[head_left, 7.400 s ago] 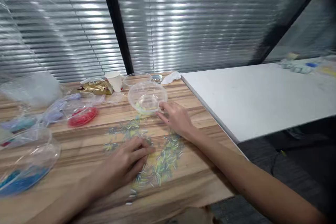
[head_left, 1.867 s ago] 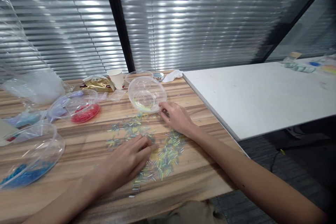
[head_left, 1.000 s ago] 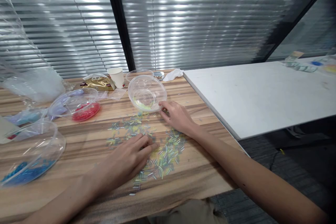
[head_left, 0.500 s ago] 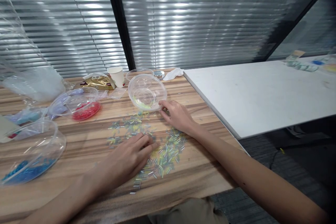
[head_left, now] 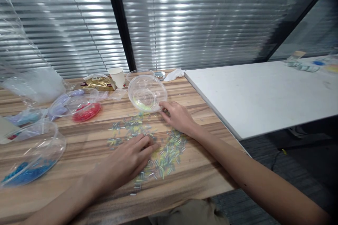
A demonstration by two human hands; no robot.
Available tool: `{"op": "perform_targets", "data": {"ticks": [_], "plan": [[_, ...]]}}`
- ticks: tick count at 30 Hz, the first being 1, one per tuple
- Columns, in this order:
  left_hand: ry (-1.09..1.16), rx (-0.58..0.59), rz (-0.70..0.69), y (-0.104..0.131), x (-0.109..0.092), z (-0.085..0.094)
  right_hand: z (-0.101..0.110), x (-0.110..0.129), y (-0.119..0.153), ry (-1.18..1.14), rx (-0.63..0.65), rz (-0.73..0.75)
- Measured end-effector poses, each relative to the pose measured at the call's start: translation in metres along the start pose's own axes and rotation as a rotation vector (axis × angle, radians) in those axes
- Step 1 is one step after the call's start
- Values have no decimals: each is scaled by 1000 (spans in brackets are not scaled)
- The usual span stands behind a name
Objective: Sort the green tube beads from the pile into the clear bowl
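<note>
Small tube beads (head_left: 169, 158), yellow, green and pale blue-grey, lie scattered over the wooden table. My left hand (head_left: 136, 154) rests among them with its fingers curled down and together; whatever the fingertips pinch is hidden or too small to name. Behind the beads, a round clear plastic bowl (head_left: 155, 91) is tilted towards me, with some yellow-green beads in its lower part. My right hand (head_left: 176, 116) grips the bowl's near right rim between thumb and fingers.
At left, a clear container holds blue beads (head_left: 31, 172), and red beads (head_left: 87, 111) sit in another. A paper cup (head_left: 117, 78), a gold packet (head_left: 99, 82) and a white tissue (head_left: 174, 74) stand along the back. A white table (head_left: 264, 95) adjoins on the right.
</note>
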State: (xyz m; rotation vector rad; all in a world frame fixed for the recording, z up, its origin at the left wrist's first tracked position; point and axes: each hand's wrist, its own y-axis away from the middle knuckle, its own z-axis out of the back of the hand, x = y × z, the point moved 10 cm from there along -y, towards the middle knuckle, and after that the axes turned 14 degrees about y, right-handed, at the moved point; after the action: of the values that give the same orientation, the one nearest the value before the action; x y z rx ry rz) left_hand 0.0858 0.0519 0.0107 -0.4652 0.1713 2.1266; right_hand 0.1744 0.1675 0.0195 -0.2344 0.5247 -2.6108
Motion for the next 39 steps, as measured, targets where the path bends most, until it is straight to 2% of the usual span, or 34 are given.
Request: {"op": "perform_targets", "data": {"ticks": [13,26,39], "plan": [[36,-20,-13,-2,1,1,2,-1,0,-13,-3,-3],[64,4,1,1,5,-2,6,-3,0,-94,-73,4],[54,-66,-50,2,6,0,9,-3,1,-88,-131,-2]]}}
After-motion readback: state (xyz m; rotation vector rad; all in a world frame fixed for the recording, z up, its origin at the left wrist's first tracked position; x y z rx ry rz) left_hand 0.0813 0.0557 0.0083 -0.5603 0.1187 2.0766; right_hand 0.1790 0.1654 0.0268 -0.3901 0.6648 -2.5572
